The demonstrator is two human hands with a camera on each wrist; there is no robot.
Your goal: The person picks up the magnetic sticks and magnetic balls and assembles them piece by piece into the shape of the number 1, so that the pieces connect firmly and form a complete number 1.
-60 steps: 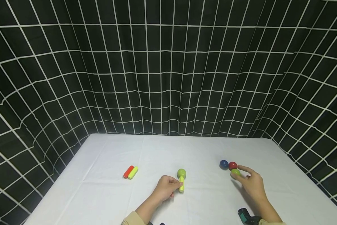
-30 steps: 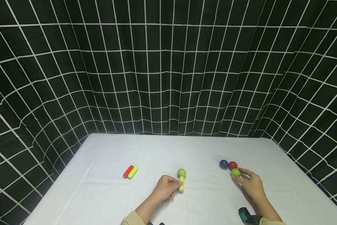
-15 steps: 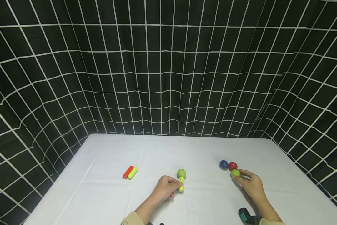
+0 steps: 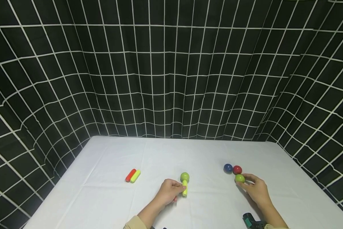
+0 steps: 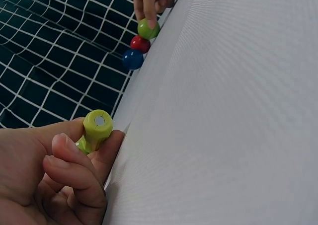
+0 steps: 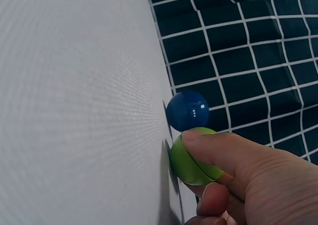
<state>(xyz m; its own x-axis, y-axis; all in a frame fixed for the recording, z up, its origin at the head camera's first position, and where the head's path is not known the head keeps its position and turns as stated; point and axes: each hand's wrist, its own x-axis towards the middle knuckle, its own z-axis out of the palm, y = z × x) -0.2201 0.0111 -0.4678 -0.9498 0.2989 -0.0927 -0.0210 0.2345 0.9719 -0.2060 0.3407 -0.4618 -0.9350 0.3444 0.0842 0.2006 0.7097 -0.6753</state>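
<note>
My left hand [image 4: 169, 192] pinches a short yellow-green rod [image 4: 185, 188] between thumb and fingers. Its near end carries a grey disc, plain in the left wrist view on the rod [image 5: 98, 123]. At the rod's far end sits a green ball [image 4: 185, 177], apparently touching it. Over on the right, my right hand [image 4: 256, 190] holds another green ball [image 4: 240, 178] by thumb and index finger. A red ball [image 4: 237, 170] lies against or very close to that one, with a blue ball [image 4: 228, 168] beside the red. In the right wrist view my hand and the green ball [image 6: 191, 160] largely hide the red one.
A red rod [image 4: 130, 175] and a yellow-green rod [image 4: 135, 176] lie side by side on the left of the white-covered table [image 4: 108, 203]. Behind the table hangs a dark curtain [image 4: 171, 79] with a white grid. A dark wrist device [image 4: 253, 221] is near the right forearm.
The right hand's index finger, raised off earlier, now lies on the green ball. That ball has shifted slightly toward me. The left hand and its rod stay almost still.
</note>
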